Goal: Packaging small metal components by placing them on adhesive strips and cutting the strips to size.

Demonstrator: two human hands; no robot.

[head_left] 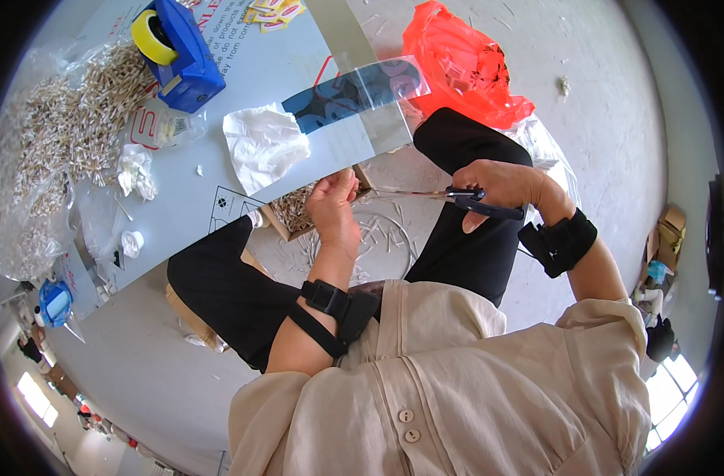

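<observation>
My right hand (493,190) holds a pair of scissors (465,196) by the dark handles, its blades pointing left toward my other hand. With fingertips pinched together, my left hand (336,213) is at the table's near edge, just left of the blade tips; anything held there is hidden or too small to make out. Below and beside that hand, partly under the table edge, is an open box (293,210) of thin sticks that look like cotton swabs. A crumpled white sheet (265,147) lies on the table just beyond my left hand.
A large heap of cotton swabs (84,111) in clear plastic covers the table's left. Nearby stands a blue tape dispenser (191,67). Printed clear film (354,95) overhangs the right edge toward a red plastic bag (461,67). Small yellow packets (273,11) lie farther back; loose sticks litter the floor.
</observation>
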